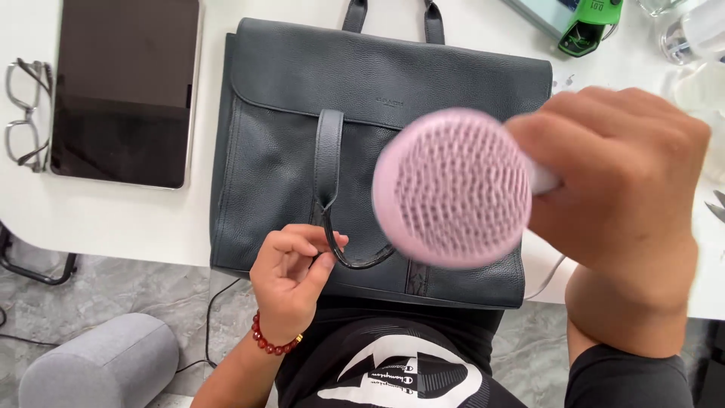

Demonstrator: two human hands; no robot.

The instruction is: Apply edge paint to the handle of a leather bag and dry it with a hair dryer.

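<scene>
Head view showed my right hand (pixel 619 185) clenched around a round pink bristled hairbrush (pixel 451 187) above the dark leather handbag (pixel 302 113). My left hand (pixel 291 276), fingers curled, pinched its black ring. Bristles might have scuffed the leather if I dipped.

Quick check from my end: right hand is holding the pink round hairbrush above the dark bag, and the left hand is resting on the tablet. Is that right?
Not quite. The left hand is not on the tablet, which lies untouched beside the bag; its fingers pinch the bag's strap loop at the front of the dark bag. The rest holds: the right hand holds the pink round hairbrush above the bag. The head view shows it.
</scene>
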